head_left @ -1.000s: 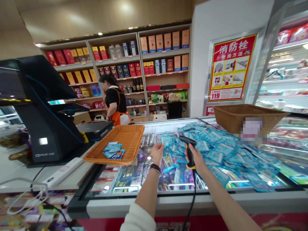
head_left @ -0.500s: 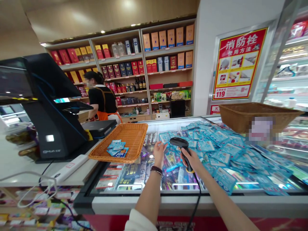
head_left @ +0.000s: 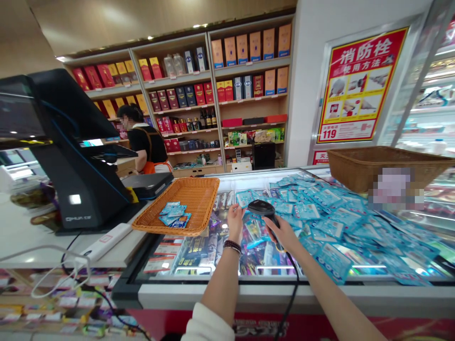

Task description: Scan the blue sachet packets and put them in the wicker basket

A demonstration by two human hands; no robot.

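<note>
My right hand [head_left: 282, 233] is wrapped round the grip of a black handheld barcode scanner [head_left: 261, 207], whose head points left and whose cable hangs over the counter's front edge. Just left of the scanner head, my left hand [head_left: 235, 222] has its fingers curled in a pinch at the near edge of a light-blue packet [head_left: 248, 196]. A bead bracelet circles that wrist. Many similar blue packets [head_left: 330, 227] lie heaped on the glass top to the right. An orange wicker basket [head_left: 199, 201] at the left holds several packets [head_left: 173, 214].
A glass-topped freezer [head_left: 199, 291] supports the heap and basket. On the left stands a black checkout terminal [head_left: 85, 189], with a white bar-shaped box [head_left: 106, 242] before it. A brown basket [head_left: 351, 168] sits at the back right. Behind the counter, a person [head_left: 147, 142] stands near shelves.
The view has shifted slightly. My hands keep nearly the same pose, with the scanner head beside the left fingers. The person behind the counter has turned and leaned a little.
</note>
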